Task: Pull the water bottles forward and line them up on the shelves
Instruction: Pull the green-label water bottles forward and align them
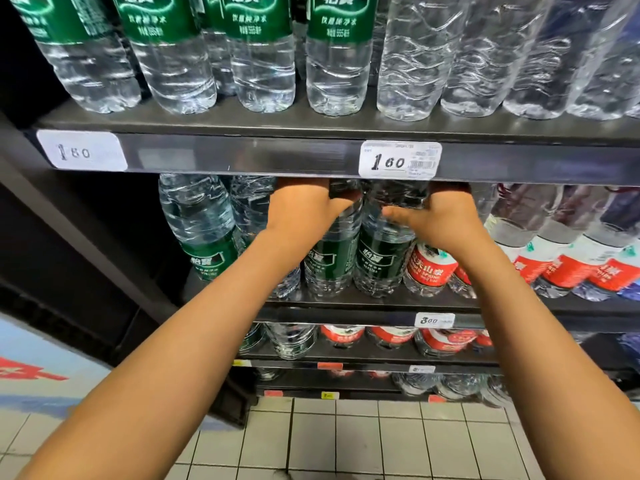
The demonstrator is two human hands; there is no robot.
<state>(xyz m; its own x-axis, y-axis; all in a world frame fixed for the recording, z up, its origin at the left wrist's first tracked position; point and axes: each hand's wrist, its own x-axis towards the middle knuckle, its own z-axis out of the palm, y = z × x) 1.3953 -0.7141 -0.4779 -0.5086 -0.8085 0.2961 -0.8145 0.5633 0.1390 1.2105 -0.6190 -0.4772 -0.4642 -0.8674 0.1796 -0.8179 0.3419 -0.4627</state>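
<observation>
Both my hands reach under the upper shelf's edge onto the second shelf [363,301]. My left hand [304,209] grips the upper part of a green-labelled water bottle [330,258]. My right hand [440,218] grips the neighbouring green-labelled bottle [381,254], thumb across its shoulder. The fingertips of both hands are hidden behind the shelf edge. Another green-labelled bottle [204,223] stands further left, tilted. The top shelf [242,154] carries a row of green-labelled bottles [258,53] near its front.
Red-labelled bottles [431,268] stand right of my right hand, with more red-and-white ones [568,268] beyond. Clear unlabelled bottles [415,60] fill the top shelf's right side. Price tags [400,160] sit on the shelf rails. Lower shelves hold more bottles; white tiled floor [346,441] below.
</observation>
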